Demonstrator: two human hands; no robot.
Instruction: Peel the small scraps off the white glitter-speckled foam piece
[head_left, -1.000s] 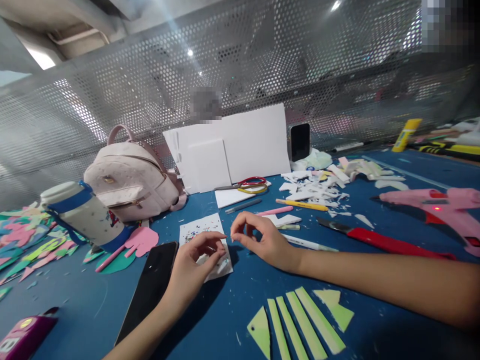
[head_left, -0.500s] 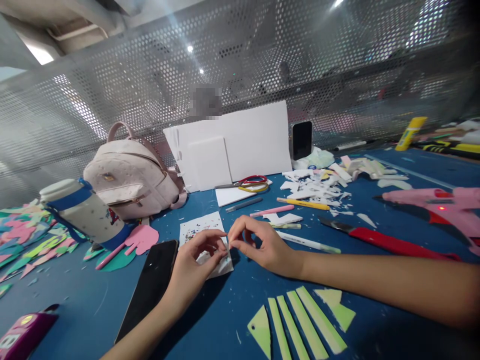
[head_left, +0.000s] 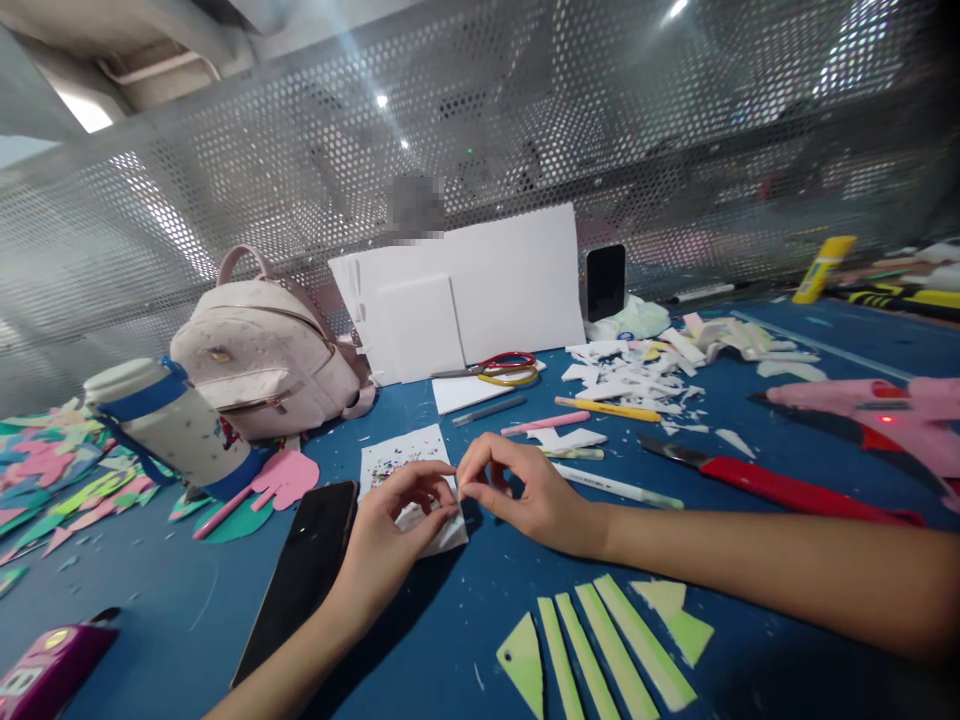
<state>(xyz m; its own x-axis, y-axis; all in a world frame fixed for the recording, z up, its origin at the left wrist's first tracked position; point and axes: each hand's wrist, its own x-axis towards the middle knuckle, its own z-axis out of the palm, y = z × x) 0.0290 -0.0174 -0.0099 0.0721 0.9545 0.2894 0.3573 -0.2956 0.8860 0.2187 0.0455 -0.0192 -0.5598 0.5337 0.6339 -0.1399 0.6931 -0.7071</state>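
My left hand (head_left: 397,520) is over the lower part of a small white sheet (head_left: 442,445) scattered with tiny coloured bits. Its fingers are curled and its thumb is drawn in towards them. My right hand (head_left: 529,495) is closed in a pinch just to the right, its fingertips meeting those of my left hand. Whatever lies between the fingertips is too small or hidden to name. Nearer to me lies a fish shape of light green pieces: a head with a hole (head_left: 525,660), several strips (head_left: 611,640) and a tail (head_left: 679,620).
A black phone (head_left: 304,570) lies beside my left forearm. Behind are a tumbler (head_left: 180,430), a backpack (head_left: 255,350), scissors (head_left: 510,368), pens and white scraps (head_left: 622,375). A red-handled cutter (head_left: 795,485) and a pink glue gun (head_left: 847,400) with a red light lie right.
The whole view has shifted very slightly. Both hands keep almost the same pose and place, fingertips still together.
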